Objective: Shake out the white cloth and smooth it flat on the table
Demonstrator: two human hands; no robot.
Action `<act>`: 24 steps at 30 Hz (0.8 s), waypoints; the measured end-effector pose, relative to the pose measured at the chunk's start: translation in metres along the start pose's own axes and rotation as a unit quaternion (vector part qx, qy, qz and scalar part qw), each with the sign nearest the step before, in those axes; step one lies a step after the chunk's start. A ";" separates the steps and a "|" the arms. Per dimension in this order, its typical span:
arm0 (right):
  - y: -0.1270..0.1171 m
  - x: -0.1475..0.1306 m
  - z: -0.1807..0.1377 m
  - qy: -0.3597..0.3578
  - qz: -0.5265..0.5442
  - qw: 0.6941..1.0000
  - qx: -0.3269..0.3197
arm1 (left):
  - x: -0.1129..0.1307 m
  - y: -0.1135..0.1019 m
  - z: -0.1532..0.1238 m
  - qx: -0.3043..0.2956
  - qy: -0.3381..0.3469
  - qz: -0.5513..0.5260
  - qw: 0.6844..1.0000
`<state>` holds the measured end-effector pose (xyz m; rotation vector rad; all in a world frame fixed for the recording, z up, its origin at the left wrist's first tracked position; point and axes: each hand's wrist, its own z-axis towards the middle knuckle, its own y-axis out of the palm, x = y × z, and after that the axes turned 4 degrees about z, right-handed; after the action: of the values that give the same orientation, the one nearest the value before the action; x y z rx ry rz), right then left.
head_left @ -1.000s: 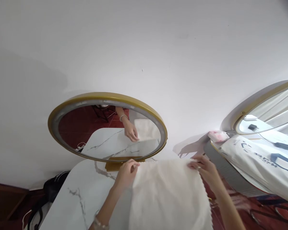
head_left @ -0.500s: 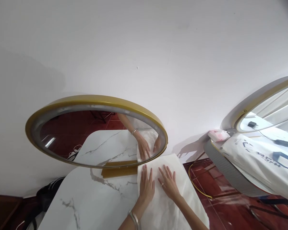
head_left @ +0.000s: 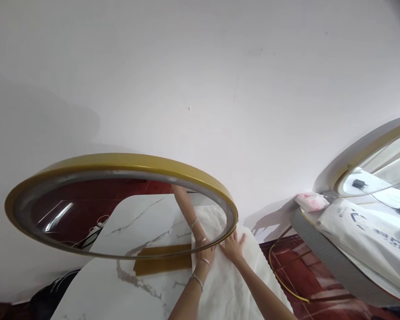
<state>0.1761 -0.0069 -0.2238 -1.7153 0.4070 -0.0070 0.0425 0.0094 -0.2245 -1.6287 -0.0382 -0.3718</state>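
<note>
A white cloth (head_left: 235, 284) lies on the right part of a white marble table (head_left: 120, 289). My right hand (head_left: 234, 247) rests flat on the cloth's far end with fingers spread, close to the mirror's rim. My left hand (head_left: 207, 257) lies on the cloth just left of it, right at the foot of the round gold-framed mirror (head_left: 120, 205); the rim hides its fingers. A bracelet sits on my left wrist. The mirror reflects the arm, the cloth and the table.
A gold mirror base (head_left: 162, 266) stands on the table. To the right are a second gold-rimmed mirror (head_left: 370, 171), a white printed bag (head_left: 370, 235) and a pink packet (head_left: 311, 201). A yellow cable (head_left: 280, 280) lies on the red floor. Dark items sit at lower left.
Both hands have slid forward along the cloth toward the mirror. Before that they let go of the cloth's far corners and laid flat on it. The view has moved closer.
</note>
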 end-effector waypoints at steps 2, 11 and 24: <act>-0.002 0.001 0.001 -0.003 -0.005 1.000 -0.001 | 0.000 0.007 -0.018 0.044 0.019 0.007 0.999; 0.045 0.069 -0.114 -0.125 -0.024 0.967 0.222 | -0.037 0.052 -0.150 0.248 0.160 0.076 0.952; 0.035 0.086 -0.102 -0.136 -0.039 0.958 0.251 | -0.012 0.034 -0.119 0.218 0.155 0.055 0.962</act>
<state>0.2234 -0.1321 -0.2569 -1.2065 0.1138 0.0631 0.0135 -0.1074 -0.2553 -1.1196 0.1957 -0.4909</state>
